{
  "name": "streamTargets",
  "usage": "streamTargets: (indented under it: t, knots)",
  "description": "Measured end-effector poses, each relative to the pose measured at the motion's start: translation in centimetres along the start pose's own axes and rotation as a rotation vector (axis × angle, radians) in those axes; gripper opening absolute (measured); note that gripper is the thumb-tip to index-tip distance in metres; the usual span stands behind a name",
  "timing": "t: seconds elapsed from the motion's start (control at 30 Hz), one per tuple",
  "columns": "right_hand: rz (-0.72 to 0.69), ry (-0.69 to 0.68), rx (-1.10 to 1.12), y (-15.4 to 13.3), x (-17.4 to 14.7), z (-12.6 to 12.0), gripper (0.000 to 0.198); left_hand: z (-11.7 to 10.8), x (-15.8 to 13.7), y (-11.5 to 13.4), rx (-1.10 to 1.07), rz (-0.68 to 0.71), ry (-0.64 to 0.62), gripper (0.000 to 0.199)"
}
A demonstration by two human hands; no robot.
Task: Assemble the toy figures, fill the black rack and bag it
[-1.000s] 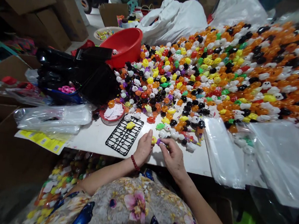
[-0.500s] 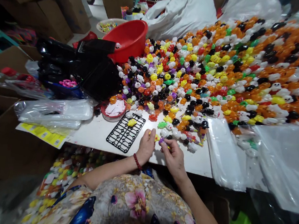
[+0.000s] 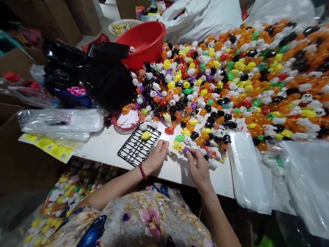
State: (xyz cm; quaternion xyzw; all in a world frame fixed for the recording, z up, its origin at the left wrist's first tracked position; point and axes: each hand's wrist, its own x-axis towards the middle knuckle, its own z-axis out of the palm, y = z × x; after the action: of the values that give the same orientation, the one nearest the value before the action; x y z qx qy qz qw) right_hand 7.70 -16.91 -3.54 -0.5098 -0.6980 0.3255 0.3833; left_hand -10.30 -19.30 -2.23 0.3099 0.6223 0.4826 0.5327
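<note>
My right hand [image 3: 197, 167] pinches the purple end of a small yellow plastic toy figure [image 3: 177, 145], whose yellow part with red marks points left, over the white tabletop [image 3: 174, 169]. My left hand [image 3: 157, 156], with a dark red bead bracelet at the wrist, is a little apart from it on the left, its fingers curled together. Whatever is between those fingers, if anything, is hidden. Beside the left hand lies a black plastic grid [image 3: 133, 150] with one yellow figure [image 3: 146, 135] on it. Several finished-looking small figures [image 3: 193, 144] lie just beyond my right hand.
A large heap of coloured plastic figures [image 3: 247, 77] covers the table's back and right. Clear plastic bags [image 3: 249, 173] lie at right, more bags [image 3: 63, 122] at left. A red basket with paper slips [image 3: 127, 119], a red basin [image 3: 144, 42] and black bags [image 3: 107, 77] stand behind.
My hands have moved apart. The left one has let go of the yellow figure and shifted slightly left; the right one has carried it a little right and away from me.
</note>
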Motion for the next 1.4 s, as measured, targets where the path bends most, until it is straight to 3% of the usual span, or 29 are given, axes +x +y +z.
streamTargets:
  t: [0.1,0.17,0.27,0.33,0.4,0.5,0.63,0.77,0.9,0.97,1.07,1.2,1.4]
  knots:
    - [-0.135,0.116,-0.228,1.7,0.6,-1.0,0.020,-2.8,1.0,0.5,0.408,0.261,0.180,0.006]
    - [-0.196,0.191,-0.383,2.8,1.2,-1.3,0.018,-4.7,1.9,0.4,0.696,0.391,0.274,0.008]
    - [-0.250,0.239,-0.527,3.9,3.1,-1.7,0.017,-6.4,3.3,0.1,0.951,0.399,0.240,0.009]
    - [-0.258,0.188,-0.546,4.3,5.5,-2.1,0.017,-6.8,4.0,-0.2,0.974,0.383,0.214,0.009]
    - [-0.222,0.108,-0.532,4.4,8.6,-2.4,0.015,-6.7,4.2,-0.2,0.871,0.390,0.237,0.011]
    - [-0.148,0.053,-0.510,4.6,13.7,-2.2,0.014,-5.7,3.8,0.2,0.530,0.340,0.234,0.017]
    - [-0.093,0.041,-0.499,4.3,19.1,0.0,0.016,-3.6,2.6,1.0,-0.022,0.139,0.041,0.042]
    - [-0.079,0.017,-0.467,3.1,21.4,1.7,0.021,-2.1,2.0,1.3,-0.283,0.013,-0.107,0.050]
    - [-0.096,0.060,-0.400,1.3,19.1,1.1,0.031,-1.8,2.2,1.3,-0.505,-0.070,-0.083,0.049]
    - [-0.150,0.072,-0.311,0.3,15.9,0.3,0.032,-1.8,2.4,1.3,-0.584,-0.124,-0.071,0.043]
    - [-0.221,-0.023,-0.115,-1.3,9.4,-0.7,0.029,-1.5,2.3,1.5,-0.638,-0.172,-0.083,0.039]
    - [-0.246,-0.028,-0.034,-2.7,2.3,-0.9,0.028,-0.6,1.5,1.3,-0.645,-0.151,-0.113,0.045]
    - [-0.256,0.060,-0.094,-2.5,-0.1,-0.8,0.029,0.4,0.3,0.7,-0.555,-0.096,-0.188,0.042]
